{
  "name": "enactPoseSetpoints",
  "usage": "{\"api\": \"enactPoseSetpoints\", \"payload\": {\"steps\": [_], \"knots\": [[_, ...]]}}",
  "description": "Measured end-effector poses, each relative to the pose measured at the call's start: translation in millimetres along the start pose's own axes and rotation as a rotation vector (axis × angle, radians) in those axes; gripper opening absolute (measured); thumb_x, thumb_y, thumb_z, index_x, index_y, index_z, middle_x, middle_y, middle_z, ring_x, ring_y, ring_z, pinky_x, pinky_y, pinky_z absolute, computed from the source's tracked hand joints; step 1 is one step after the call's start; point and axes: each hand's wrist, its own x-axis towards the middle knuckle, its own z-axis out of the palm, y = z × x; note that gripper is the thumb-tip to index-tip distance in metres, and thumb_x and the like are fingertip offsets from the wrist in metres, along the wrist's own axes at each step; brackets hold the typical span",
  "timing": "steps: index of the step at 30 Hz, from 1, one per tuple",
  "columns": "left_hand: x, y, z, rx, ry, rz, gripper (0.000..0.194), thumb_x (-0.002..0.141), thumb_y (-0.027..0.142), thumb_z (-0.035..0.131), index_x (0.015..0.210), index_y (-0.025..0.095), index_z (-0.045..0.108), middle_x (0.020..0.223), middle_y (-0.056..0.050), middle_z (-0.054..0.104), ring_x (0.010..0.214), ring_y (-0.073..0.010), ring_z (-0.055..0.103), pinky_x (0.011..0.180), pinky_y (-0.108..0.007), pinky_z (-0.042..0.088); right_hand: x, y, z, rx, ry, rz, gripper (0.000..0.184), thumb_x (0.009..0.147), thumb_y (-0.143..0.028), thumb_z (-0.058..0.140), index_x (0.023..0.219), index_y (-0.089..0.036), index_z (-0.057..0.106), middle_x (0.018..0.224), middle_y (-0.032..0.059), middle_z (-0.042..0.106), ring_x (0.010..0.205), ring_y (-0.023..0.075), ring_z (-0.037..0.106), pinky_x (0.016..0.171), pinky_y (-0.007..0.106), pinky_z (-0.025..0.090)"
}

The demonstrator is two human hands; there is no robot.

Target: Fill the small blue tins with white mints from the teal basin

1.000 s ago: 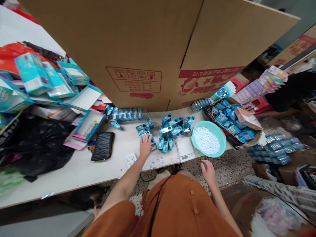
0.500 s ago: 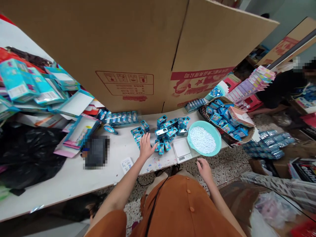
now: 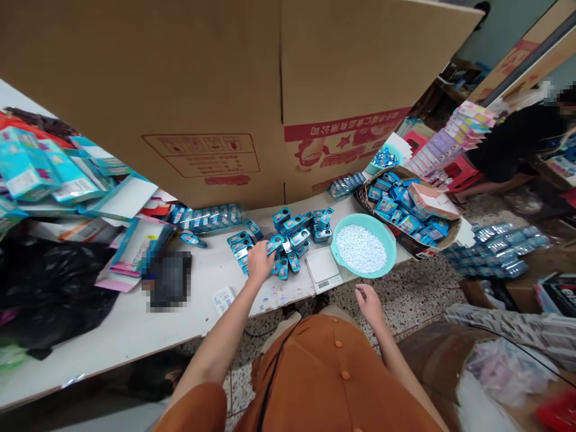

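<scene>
My left hand is closed on a small blue tin at the left side of a loose pile of similar tins. Each tin has a dark round spot on one end. More tins lie in a group just left of that hand. My right hand hangs in front of the table edge with its fingers curled in, and no object shows in it. Closest to it are a white digital scale and a turquoise bowl of small white tablets.
A large cardboard carton walls off the back of the white table. An open box of blue packs stands right of the bowl. Flattened cartons and a black bag crowd the left. Another person is at far right.
My left hand was spread over the tins and has closed on one at the pile. My right hand stays curled by the table edge. The whole view has shifted slightly.
</scene>
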Motion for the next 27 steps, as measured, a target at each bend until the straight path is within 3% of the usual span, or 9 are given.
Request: {"api": "enactPoseSetpoints", "payload": {"steps": [5,10,14,19,23,27], "knots": [[-61.4,6.8,-21.5,-0.023,0.091,-0.088,0.04,0.083,0.045,0.051,0.113,0.019,0.049,0.105,-0.012,0.059,0.103,-0.0285,0.054,0.09,-0.041,0.041,13.6,15.8,-6.1,0.066,-0.023,0.01,0.029,0.087,-0.035,0.041,0.1,-0.019,0.062,0.101,0.0111,0.062,0.098,0.0233,0.057,0.091,0.042,0.045],[-97.1,51.5,-17.9,-0.119,-0.075,0.03,0.037,0.083,0.043,0.053,0.113,0.021,0.049,0.108,-0.01,0.059,0.105,-0.0248,0.054,0.092,-0.036,0.043,40.1,27.2,-9.3,0.075,-0.054,-0.032,0.029,0.088,-0.033,0.04,0.099,-0.019,0.063,0.098,0.0097,0.063,0.096,0.0223,0.056,0.09,0.039,0.045],[-100.1,96.6,18.6,-0.17,-0.193,0.07,0.035,0.084,0.04,0.053,0.113,0.02,0.05,0.108,-0.008,0.059,0.104,-0.0232,0.055,0.091,-0.034,0.044,58.0,37.7,-13.9,0.074,-0.077,-0.063,0.028,0.088,-0.03,0.04,0.1,-0.019,0.062,0.099,0.0098,0.063,0.097,0.0221,0.055,0.09,0.038,0.044],[-89.5,128.4,67.5,-0.204,-0.2,-0.045,0.038,0.082,0.04,0.055,0.112,0.017,0.052,0.107,-0.01,0.06,0.102,-0.0252,0.056,0.087,-0.036,0.046,67.7,53.4,-31.4,0.061,-0.074,-0.077,0.028,0.089,-0.029,0.04,0.101,-0.018,0.062,0.1,0.0093,0.063,0.098,0.0216,0.055,0.091,0.037,0.043],[-81.2,135.2,80.0,-0.214,-0.161,-0.086,0.04,0.081,0.042,0.055,0.112,0.017,0.052,0.106,-0.01,0.06,0.102,-0.0254,0.056,0.088,-0.036,0.045,64.0,61.2,-42.9,0.015,-0.067,-0.117,0.028,0.089,-0.029,0.04,0.101,-0.019,0.062,0.101,0.0093,0.063,0.1,0.0215,0.055,0.093,0.037,0.042],[-78.2,140.0,79.8,-0.197,-0.132,-0.158,0.043,0.078,0.045,0.058,0.11,0.017,0.053,0.106,-0.01,0.061,0.099,-0.0252,0.057,0.085,-0.035,0.046,53.1,56.6,-29.2,0.0,-0.312,-0.274,0.027,0.089,-0.029,0.042,0.104,-0.022,0.063,0.101,0.0076,0.065,0.098,0.0203,0.057,0.089,0.034,0.043]]}}
